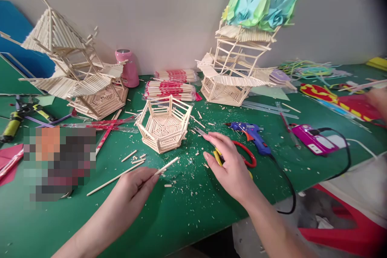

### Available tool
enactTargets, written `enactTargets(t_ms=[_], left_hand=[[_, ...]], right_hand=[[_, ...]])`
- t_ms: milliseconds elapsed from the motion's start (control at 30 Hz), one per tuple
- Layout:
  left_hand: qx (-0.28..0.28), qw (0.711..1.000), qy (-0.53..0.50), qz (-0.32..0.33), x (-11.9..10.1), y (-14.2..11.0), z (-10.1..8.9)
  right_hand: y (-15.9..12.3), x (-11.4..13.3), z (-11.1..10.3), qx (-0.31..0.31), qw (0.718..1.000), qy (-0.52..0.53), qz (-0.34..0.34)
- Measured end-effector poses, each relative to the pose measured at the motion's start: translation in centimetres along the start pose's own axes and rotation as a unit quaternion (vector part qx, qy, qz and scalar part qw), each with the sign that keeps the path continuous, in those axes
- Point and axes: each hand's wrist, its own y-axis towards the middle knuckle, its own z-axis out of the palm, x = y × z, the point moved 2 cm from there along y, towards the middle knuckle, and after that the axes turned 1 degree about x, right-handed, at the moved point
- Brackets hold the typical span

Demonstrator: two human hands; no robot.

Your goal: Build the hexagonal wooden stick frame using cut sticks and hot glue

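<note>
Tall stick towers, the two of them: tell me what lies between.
In the head view, a pink bottle and red-marked packs of sticks lie between them; nearer the person, the low stick frame sits in that gap too.

The slim pale stick (169,164) and open, many-sided tan frame (163,128) are bare, matt wood; the blue-and-orange glue gun (256,138), smooth plastic; the green bench (169,219), faintly glossy; the folded turquoise-and-lime cluster (261,9), matt paper.
</note>
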Motion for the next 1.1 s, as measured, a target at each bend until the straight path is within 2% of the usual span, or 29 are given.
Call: enactTargets(t_ms=[133,300,367,467,600,700,867,1100], left_hand=[[0.051,0.99,-0.094,-0.095,0.7,0.6,0.4],[0.086,0.975,-0.161,-0.124,0.8,0.8,0.5],[0.107,0.96,-0.218,-0.142,0.6,0.9,0.6],[0.157,0.911,-0.337,-0.178,0.1,1.0,0.9],[0.2,0.829,-0.48,-0.203,-0.2,1.2,1.0],[0.197,0.8,-0.524,-0.216,0.0,1.3,0.9],[0.198,0.79,-0.541,-0.209,0.0,1.5,0.8],[0.2,0.797,-0.53,-0.208,-0.2,1.6,0.7]], right_hand=[[0.5,0.6,1.0,0.028,0.99,0.128,0.052],[0.6,1.6,2.5,0.082,0.962,0.243,0.094],[0.4,2.4,3.1,0.122,0.939,0.304,0.103],[0.4,3.5,3.8,0.153,0.906,0.379,0.11],[0.9,3.6,4.2,0.107,0.889,0.421,0.143],[1.1,3.1,4.3,0.088,0.872,0.445,0.185],[1.2,2.9,4.2,0.085,0.865,0.452,0.203],[1.5,3.2,4.1,0.087,0.864,0.453,0.203]])
